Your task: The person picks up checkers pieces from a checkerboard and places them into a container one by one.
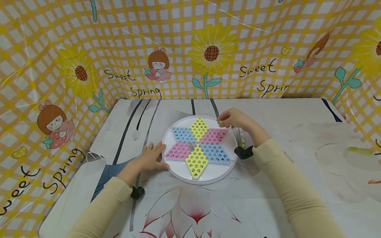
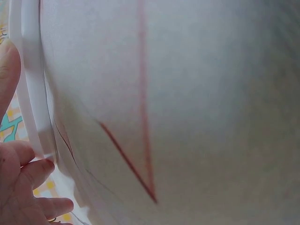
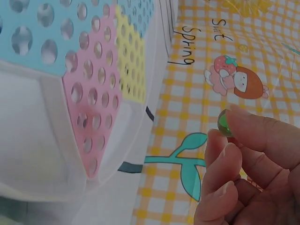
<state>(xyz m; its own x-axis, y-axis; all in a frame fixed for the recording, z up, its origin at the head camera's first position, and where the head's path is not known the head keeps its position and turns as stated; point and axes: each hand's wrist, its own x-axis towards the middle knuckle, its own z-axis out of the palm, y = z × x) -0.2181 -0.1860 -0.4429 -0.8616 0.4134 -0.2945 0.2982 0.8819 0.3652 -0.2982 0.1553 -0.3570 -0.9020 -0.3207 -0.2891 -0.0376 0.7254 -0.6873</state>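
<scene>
A round white Chinese checkers board carries a star of yellow, blue and pink sections full of holes. My right hand is over its upper right edge, pinching a green glass marble between thumb and fingertips. In the right wrist view, the pink section lies to the left of that hand. Small greenish marbles sit near the star's middle. My left hand rests at the board's left rim with fingers spread; in the left wrist view its fingers lie against the white rim.
The board lies on a white table surface printed with petals and dark lines. A yellow checked sheet hangs behind and at the sides. Small yellow-green pieces show beside the right wrist's black strap.
</scene>
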